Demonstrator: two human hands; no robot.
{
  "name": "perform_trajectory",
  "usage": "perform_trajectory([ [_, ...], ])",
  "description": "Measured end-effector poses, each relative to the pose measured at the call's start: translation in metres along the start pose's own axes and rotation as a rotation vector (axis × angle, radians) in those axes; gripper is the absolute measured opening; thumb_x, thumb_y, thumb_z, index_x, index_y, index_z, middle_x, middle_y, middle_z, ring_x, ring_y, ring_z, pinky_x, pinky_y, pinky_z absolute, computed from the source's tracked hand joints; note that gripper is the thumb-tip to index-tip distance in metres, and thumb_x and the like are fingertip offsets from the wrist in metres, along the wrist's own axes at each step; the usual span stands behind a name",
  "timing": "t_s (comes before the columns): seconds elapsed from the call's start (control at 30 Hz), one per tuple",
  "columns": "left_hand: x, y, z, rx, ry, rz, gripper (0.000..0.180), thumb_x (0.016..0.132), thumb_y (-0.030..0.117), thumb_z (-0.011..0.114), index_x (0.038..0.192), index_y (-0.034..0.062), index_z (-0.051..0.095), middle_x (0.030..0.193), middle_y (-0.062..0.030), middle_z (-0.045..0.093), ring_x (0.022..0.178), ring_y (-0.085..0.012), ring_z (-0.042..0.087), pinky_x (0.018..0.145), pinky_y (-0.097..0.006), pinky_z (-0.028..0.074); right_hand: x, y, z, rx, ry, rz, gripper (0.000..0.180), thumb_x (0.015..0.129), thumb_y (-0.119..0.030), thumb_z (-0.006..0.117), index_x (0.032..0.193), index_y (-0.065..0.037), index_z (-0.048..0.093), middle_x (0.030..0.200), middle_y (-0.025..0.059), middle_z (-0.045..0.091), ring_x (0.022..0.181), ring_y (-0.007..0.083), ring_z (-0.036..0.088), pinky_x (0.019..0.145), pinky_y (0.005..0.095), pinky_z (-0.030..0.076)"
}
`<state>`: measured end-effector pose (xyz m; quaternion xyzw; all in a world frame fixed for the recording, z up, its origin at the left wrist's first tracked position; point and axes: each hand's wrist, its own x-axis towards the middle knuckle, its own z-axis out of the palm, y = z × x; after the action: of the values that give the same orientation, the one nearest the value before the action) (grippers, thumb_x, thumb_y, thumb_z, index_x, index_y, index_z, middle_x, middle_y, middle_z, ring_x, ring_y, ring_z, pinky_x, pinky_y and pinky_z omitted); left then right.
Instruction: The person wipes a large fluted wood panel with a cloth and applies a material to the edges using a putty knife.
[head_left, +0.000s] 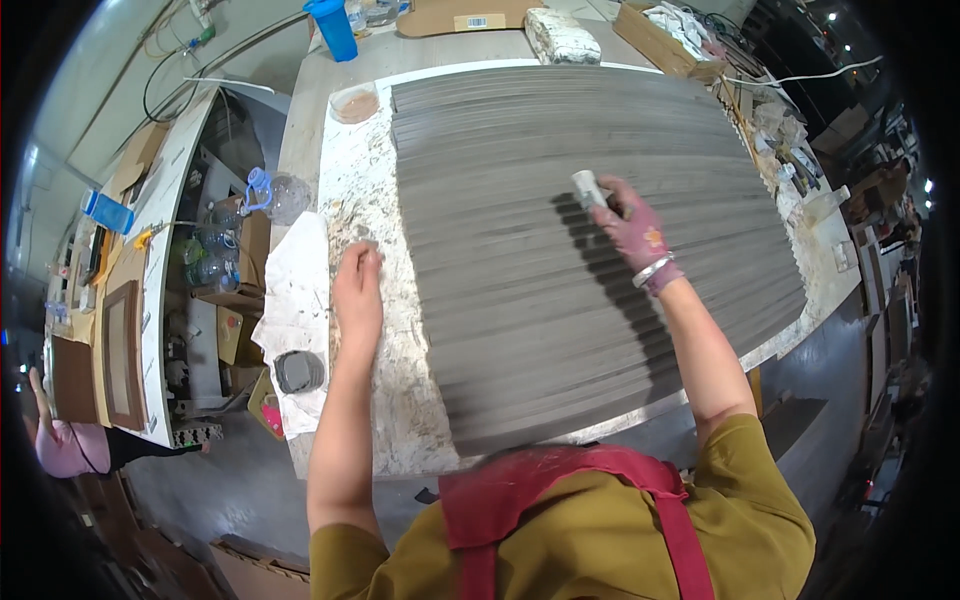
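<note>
A wide bed of thin grey strips [590,250], laid edge to edge, covers most of a speckled white worktable [385,330]. My right hand [630,225], in a stained pinkish glove with a bracelet at the wrist, is closed around a small pale grey roller-like tool [588,187] and presses it on the strips near the middle right. My left hand [358,285] is bare and rests on the speckled table just left of the strips, fingers curled down; I cannot tell if it holds anything small.
A white cloth [295,300] with a dark grey pad [298,372] hangs off the table's left edge. A shallow dish of brown liquid [355,103] and a blue cup [333,28] stand at the back left. Cluttered boxes line the right edge. Another person [70,445] is far left.
</note>
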<state>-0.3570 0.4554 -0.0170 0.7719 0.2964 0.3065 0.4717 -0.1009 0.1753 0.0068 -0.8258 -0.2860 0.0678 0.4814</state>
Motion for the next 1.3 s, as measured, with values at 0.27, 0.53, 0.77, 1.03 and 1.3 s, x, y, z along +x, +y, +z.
perform_trajectory([
  [0.27,0.117,-0.089,0.019,0.674,0.140,0.210,0.030,0.090,0.019,0.056,0.116,0.0037,0.057,0.116,-0.0171,0.056,0.108,-0.0366,0.052,0.092,-0.043,0.042,0.054,-0.084,0.123,-0.449,-0.242,-0.445,0.037,0.084,-0.028,0.059,0.115,-0.009,0.052,0.104,0.0186,0.063,0.091,0.0366,0.063,0.076,0.0472,0.048],
  [0.53,0.120,-0.127,0.029,0.789,0.199,0.011,0.043,0.096,0.036,0.047,0.127,0.0070,0.051,0.131,-0.0126,0.050,0.122,-0.0334,0.045,0.098,-0.050,0.034,0.102,-0.029,0.112,-0.598,-0.200,-0.385,0.021,0.086,-0.022,0.056,0.104,-0.013,0.062,0.093,0.0162,0.067,0.091,0.0335,0.064,0.077,0.0487,0.048],
  [0.77,0.123,-0.124,0.033,0.751,0.247,0.032,0.042,0.096,0.036,0.049,0.126,0.0064,0.051,0.128,-0.0137,0.052,0.118,-0.0341,0.047,0.097,-0.049,0.035,0.129,-0.017,0.100,-0.683,-0.121,-0.568,0.028,0.082,-0.024,0.059,0.108,-0.017,0.060,0.100,0.0103,0.063,0.093,0.0296,0.063,0.083,0.0472,0.045],
  [1.03,0.121,-0.108,0.035,0.755,0.269,0.003,0.039,0.095,0.033,0.051,0.123,0.0068,0.052,0.126,-0.0107,0.052,0.121,-0.0319,0.046,0.099,-0.049,0.032,0.170,-0.033,0.122,-0.704,-0.118,-0.527,0.028,0.081,-0.022,0.060,0.109,-0.020,0.061,0.095,0.0087,0.065,0.089,0.0274,0.063,0.084,0.0435,0.043],
  [1.3,0.119,-0.105,0.034,0.794,0.246,-0.011,0.035,0.094,0.032,0.050,0.120,0.0075,0.053,0.127,-0.0091,0.052,0.123,-0.0298,0.044,0.101,-0.048,0.030,0.202,-0.054,0.193,-0.657,-0.076,-0.644,0.020,0.079,-0.022,0.058,0.098,-0.020,0.065,0.094,0.0088,0.065,0.090,0.0288,0.062,0.082,0.0445,0.042],
])
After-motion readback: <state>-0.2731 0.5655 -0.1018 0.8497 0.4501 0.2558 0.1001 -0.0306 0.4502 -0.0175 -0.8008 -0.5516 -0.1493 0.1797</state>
